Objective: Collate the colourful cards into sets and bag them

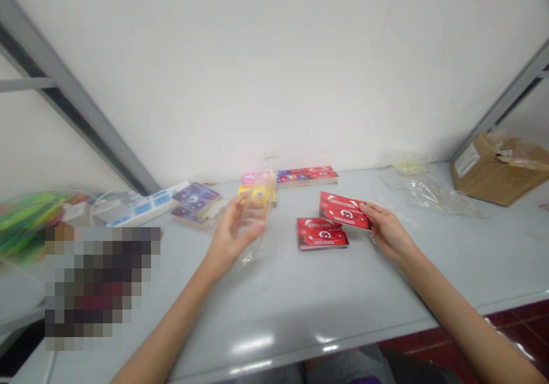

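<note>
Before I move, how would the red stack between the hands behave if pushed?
The red stack would probably slide: it's flat and rectangular. Its seemingly layered edge suggests it could splay. Likely stiff: the similar red piece in the right hand shows no sag.

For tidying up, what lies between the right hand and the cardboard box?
In the head view, clear plastic packaging lies between the right hand and the cardboard box.

A workroom, seemingly (power strip [148,205], cardboard box [493,172])

The red cards [322,236] look like smooth printed paper, the desk [377,298] glossy, the clear bag [424,194] shiny crinkled plastic, the box [489,169] matt cardboard, the wall [274,75] matt.
</note>
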